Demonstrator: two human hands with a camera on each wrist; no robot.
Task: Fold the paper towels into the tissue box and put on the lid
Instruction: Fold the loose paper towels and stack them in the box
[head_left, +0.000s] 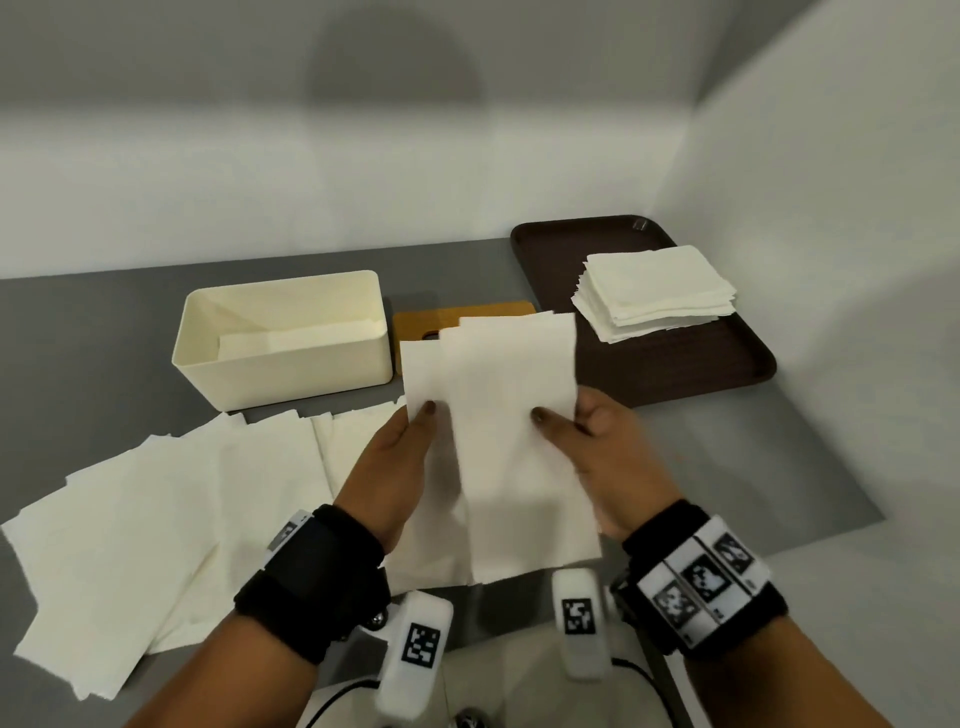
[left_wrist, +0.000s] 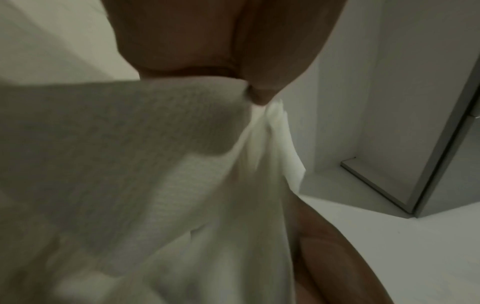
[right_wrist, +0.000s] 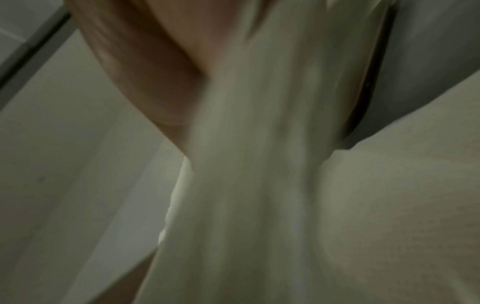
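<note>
I hold a small stack of folded white paper towels (head_left: 498, 415) in the air over the table, in front of the lid. My left hand (head_left: 405, 452) pinches its left side with the thumb on top. My right hand (head_left: 582, 441) pinches the right side the same way. Close up, the towels (left_wrist: 182, 164) fill the left wrist view under my thumb, and the blurred towels (right_wrist: 259, 164) fill the right wrist view. The cream tissue box (head_left: 283, 338) stands open at the back left with folded towels lying inside. The wooden lid (head_left: 457, 318) lies flat to its right, partly hidden.
Several unfolded paper towels (head_left: 156, 519) lie spread over the table's left front. A dark brown tray (head_left: 675, 364) at the back right carries a stack of towels (head_left: 654, 293). White walls close in behind and on the right.
</note>
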